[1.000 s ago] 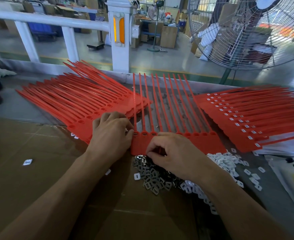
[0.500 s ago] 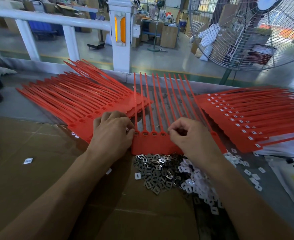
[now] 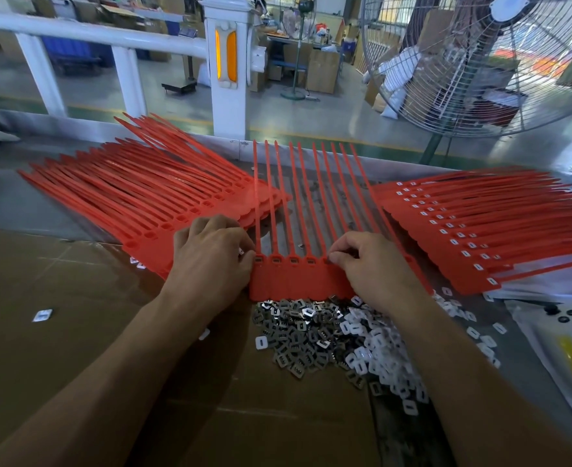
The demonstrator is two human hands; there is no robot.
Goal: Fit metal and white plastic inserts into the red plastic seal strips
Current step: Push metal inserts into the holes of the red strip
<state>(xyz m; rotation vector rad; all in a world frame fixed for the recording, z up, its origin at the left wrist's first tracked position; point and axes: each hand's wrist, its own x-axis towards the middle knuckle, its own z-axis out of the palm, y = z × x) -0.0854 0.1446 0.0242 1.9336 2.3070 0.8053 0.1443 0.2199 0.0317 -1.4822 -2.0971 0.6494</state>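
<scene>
The centre strip sheet [image 3: 298, 281] lies flat on the desk [image 3: 59, 332], its tails running toward 12 o'clock. The left hand [image 3: 210, 261] sits at the sheet's 9 o'clock edge, fingers curled with the tips against the first socket; a small pale piece shows at the tips, too small to name. The right hand [image 3: 375, 267] covers the sheet's right half, thumb and forefinger pinched together at the fifth socket; whatever they hold is hidden between them. The four sockets between the hands show dark fillings, though what kind cannot be made out. Metal inserts [image 3: 298, 332] are heaped just below the sheet at 6 o'clock, with white inserts [image 3: 378, 352] touching them toward 4 o'clock, partly under the right forearm. A pile of strips [image 3: 126, 200] fans out at 10 o'clock; another pile [image 3: 479, 227], with white squares in its sockets, lies at 2 o'clock, cut off by the frame edge.
</scene>
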